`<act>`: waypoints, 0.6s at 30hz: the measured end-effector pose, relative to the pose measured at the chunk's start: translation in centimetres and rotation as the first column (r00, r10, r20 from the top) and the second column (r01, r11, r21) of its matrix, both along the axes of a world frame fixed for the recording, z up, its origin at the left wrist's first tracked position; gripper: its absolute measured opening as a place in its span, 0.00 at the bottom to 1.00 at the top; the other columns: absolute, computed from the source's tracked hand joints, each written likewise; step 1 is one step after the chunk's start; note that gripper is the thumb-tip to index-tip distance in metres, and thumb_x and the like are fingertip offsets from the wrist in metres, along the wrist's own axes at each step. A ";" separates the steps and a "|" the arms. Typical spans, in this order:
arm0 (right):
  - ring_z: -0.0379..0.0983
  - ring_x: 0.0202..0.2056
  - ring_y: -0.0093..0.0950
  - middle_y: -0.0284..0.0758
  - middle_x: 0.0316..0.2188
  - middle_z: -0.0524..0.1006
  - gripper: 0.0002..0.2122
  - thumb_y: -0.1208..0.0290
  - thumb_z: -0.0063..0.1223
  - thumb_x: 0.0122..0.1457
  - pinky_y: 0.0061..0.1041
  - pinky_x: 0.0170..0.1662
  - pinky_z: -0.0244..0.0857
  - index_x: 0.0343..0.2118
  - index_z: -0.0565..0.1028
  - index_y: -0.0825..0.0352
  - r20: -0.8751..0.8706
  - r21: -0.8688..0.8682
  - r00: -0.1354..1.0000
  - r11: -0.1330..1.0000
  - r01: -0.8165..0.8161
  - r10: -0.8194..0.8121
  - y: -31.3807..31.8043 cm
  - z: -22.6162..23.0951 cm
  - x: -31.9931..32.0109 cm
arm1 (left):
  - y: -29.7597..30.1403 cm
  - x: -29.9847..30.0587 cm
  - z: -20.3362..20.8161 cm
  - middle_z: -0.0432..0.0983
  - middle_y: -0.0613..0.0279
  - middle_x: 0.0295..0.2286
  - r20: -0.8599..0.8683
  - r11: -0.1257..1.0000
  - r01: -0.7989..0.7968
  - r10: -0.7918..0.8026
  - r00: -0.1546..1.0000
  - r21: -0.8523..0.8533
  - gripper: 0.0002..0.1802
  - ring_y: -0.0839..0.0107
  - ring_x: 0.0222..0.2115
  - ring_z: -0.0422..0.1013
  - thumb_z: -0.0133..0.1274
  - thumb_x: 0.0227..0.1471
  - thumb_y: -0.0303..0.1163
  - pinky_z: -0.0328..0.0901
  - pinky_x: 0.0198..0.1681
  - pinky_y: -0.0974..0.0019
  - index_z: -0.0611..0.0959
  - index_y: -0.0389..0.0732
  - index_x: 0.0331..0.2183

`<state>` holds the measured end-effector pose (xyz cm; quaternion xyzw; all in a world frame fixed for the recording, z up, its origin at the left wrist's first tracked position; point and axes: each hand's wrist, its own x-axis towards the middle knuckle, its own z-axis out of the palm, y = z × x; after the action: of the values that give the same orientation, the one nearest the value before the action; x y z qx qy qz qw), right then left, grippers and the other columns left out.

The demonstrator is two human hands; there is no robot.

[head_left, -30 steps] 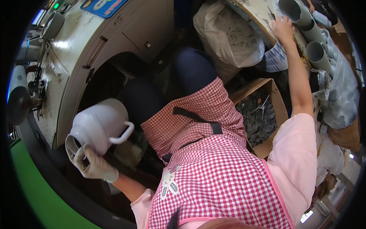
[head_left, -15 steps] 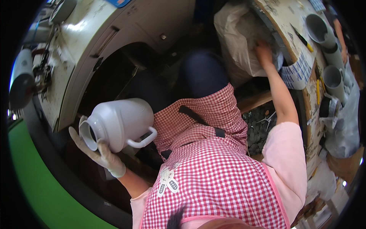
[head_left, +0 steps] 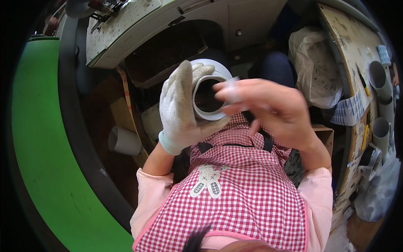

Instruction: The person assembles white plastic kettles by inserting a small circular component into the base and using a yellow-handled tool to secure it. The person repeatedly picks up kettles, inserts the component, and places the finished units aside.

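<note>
Holding a white jug (head_left: 220, 68) mid-scene, with its round mouth turned up and dark inside, in the gloved left hand (head_left: 179, 109), wrapped around the neck. Reaching over the opening with the bare right hand (head_left: 275, 110), bent and blurred at the rim; cannot tell if gripping anything. Just right, partly behind the forearm, dark grey discs (head_left: 294, 168) in a cardboard box (head_left: 325, 139). Far right, whitish pieces (head_left: 322, 73) inside a plastic bag (head_left: 300, 46), beside a table (head_left: 345, 38) with grey cylinders (head_left: 383, 93), open-topped, along its right side.
</note>
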<state>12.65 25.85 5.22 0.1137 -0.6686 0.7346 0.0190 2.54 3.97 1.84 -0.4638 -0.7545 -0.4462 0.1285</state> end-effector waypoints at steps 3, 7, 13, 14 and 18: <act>0.83 0.43 0.37 0.43 0.50 0.80 0.20 0.91 0.54 0.51 0.27 0.37 0.79 0.47 0.81 0.68 -0.221 0.546 0.975 0.831 0.104 0.023 -2.9 0.7 -1.5 | 0.0 1.0 0.2 0.80 0.54 0.50 -0.083 0.999 -0.023 0.020 0.996 -0.037 0.64 0.54 0.51 0.75 0.78 0.32 0.39 0.67 0.57 0.52 0.62 0.29 0.66; 0.82 0.35 0.38 0.39 0.40 0.81 0.14 0.81 0.61 0.47 0.32 0.38 0.78 0.39 0.81 0.68 -0.323 0.735 0.946 0.621 0.271 -0.030 -4.7 -0.1 -0.9 | -0.2 1.5 0.1 0.79 0.54 0.51 -0.116 0.998 -0.016 0.009 0.993 -0.056 0.63 0.53 0.52 0.75 0.78 0.32 0.40 0.67 0.58 0.53 0.64 0.29 0.65; 0.83 0.30 0.30 0.35 0.32 0.83 0.10 0.74 0.65 0.45 0.29 0.31 0.77 0.33 0.83 0.63 -0.404 0.850 0.912 0.401 0.342 0.078 -5.0 -0.8 -1.8 | -0.7 1.3 -0.6 0.80 0.56 0.50 -0.058 0.999 -0.010 0.007 0.998 -0.048 0.63 0.54 0.52 0.75 0.78 0.31 0.41 0.65 0.60 0.53 0.65 0.29 0.65; 0.83 0.30 0.31 0.33 0.27 0.83 0.07 0.73 0.65 0.46 0.28 0.31 0.76 0.30 0.83 0.62 -0.392 0.876 0.912 0.353 0.330 0.119 -4.9 -0.5 -2.1 | -0.8 1.3 -0.7 0.80 0.56 0.51 -0.071 0.997 -0.010 0.005 0.997 -0.071 0.64 0.54 0.53 0.75 0.78 0.31 0.44 0.64 0.60 0.52 0.65 0.29 0.65; 0.82 0.37 0.34 0.34 0.30 0.83 0.11 0.71 0.63 0.51 0.30 0.40 0.75 0.39 0.84 0.61 -0.106 0.900 0.955 0.434 -0.027 0.278 -2.6 1.7 -2.1 | -0.7 1.4 -0.2 0.80 0.57 0.51 -0.113 0.996 -0.003 -0.007 0.994 -0.087 0.62 0.54 0.53 0.75 0.76 0.34 0.48 0.63 0.61 0.51 0.65 0.29 0.65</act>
<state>10.50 23.28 6.91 0.2543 -0.9328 0.2536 -0.0302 3.92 3.25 1.61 -0.4945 -0.7641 -0.3860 0.1505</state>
